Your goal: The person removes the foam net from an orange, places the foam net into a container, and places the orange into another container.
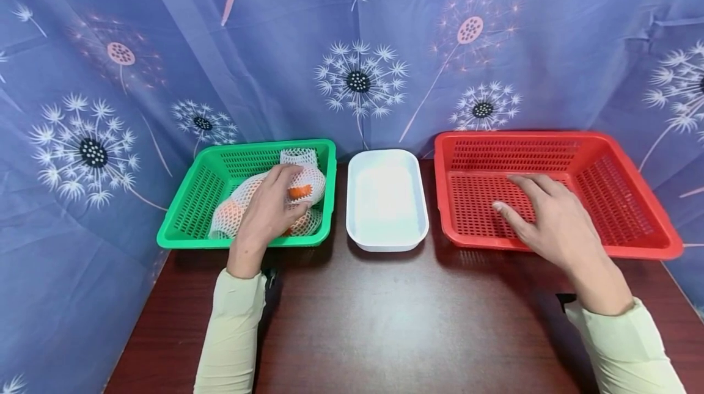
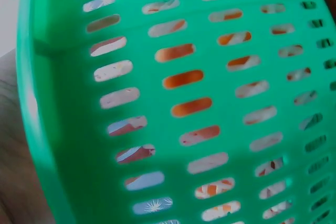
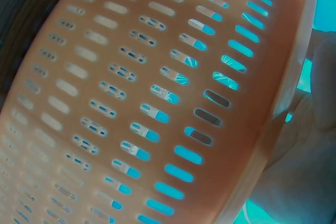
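Observation:
My left hand (image 1: 269, 201) reaches over the near side of the green basket (image 1: 189, 198). Its fingers and thumb lie on either side of an orange-coloured round item in white foam netting (image 1: 315, 181), and grip it. More netted items (image 1: 227, 217) lie beside and under that hand, partly hidden by it. Over the red basket (image 1: 561, 246), my right hand (image 1: 555, 220) hovers with thumb and fingers apart, holding nothing. In the left wrist view, orange and white show through the slots of the green basket wall (image 2: 152, 93).
Between the two baskets stands a white rectangular tray (image 1: 387, 198). All three rest on a dark reddish-brown table (image 1: 401, 321). A blue curtain with dandelion prints (image 1: 275, 64) hangs close behind them. In the right wrist view, the slotted basket wall (image 3: 173, 119) fills most of the picture.

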Demonstrator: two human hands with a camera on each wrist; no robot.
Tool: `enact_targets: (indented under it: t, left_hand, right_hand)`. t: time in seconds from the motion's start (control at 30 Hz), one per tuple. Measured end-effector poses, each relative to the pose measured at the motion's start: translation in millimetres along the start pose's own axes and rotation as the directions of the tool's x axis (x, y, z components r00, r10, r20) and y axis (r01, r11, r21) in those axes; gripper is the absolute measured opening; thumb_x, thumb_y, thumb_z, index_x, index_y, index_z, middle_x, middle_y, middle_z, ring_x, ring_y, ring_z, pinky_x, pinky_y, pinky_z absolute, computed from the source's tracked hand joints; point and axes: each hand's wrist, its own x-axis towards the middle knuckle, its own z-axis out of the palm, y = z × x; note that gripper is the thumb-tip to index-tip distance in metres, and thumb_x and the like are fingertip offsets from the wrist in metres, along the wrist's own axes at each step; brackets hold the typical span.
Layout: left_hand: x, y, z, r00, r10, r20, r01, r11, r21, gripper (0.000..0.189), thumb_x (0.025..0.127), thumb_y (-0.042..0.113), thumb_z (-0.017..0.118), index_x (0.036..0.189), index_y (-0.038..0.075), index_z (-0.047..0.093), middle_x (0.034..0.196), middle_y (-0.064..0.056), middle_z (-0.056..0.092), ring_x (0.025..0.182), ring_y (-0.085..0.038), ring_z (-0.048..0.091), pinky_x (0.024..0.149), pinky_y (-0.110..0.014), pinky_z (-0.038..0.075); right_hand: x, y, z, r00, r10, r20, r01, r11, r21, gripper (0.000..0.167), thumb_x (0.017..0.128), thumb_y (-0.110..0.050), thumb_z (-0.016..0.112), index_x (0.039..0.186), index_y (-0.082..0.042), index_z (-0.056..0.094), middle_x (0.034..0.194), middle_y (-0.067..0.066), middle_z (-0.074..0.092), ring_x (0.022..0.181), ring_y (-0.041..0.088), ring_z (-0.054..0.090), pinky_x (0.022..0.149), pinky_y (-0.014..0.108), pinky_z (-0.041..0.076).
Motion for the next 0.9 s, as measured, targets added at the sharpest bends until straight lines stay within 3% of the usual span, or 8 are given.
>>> enact_targets:
  t: [0.43, 0.9]
  left_hand:
    - [4.2, 2.4, 5.5, 0.999, -0.033, 0.011, 0.032, 0.999, 0.024, 0.075, 0.086, 0.017, 0.089, 0.149, 0.003, 0.053, 0.145, -0.020, 0.053, 0.125, -0.038, 0.056, 0.105, -0.053, 0.048]
    - [4.5, 3.4, 13.9, 0.992, -0.122, 0.038, 0.119, 0.991, 0.061, 0.082, 0.085, 0.017, 0.089, 0.155, 0.013, 0.047, 0.144, -0.021, 0.042, 0.121, -0.039, 0.048, 0.090, -0.051, 0.051]
  right_hand:
    - [1.4, -10, -1, 1.000, -0.017, 0.008, 0.016, 0.998, 0.061, 0.060, 0.090, -0.028, 0.084, 0.138, 0.002, 0.063, 0.129, 0.025, 0.063, 0.116, 0.047, 0.060, 0.098, 0.064, 0.046]
    - [1.7, -31, -5, 0.996, -0.081, 0.024, 0.078, 0.991, 0.113, 0.060, 0.090, -0.026, 0.085, 0.140, 0.001, 0.063, 0.134, 0.021, 0.064, 0.124, 0.043, 0.059, 0.103, 0.062, 0.044]
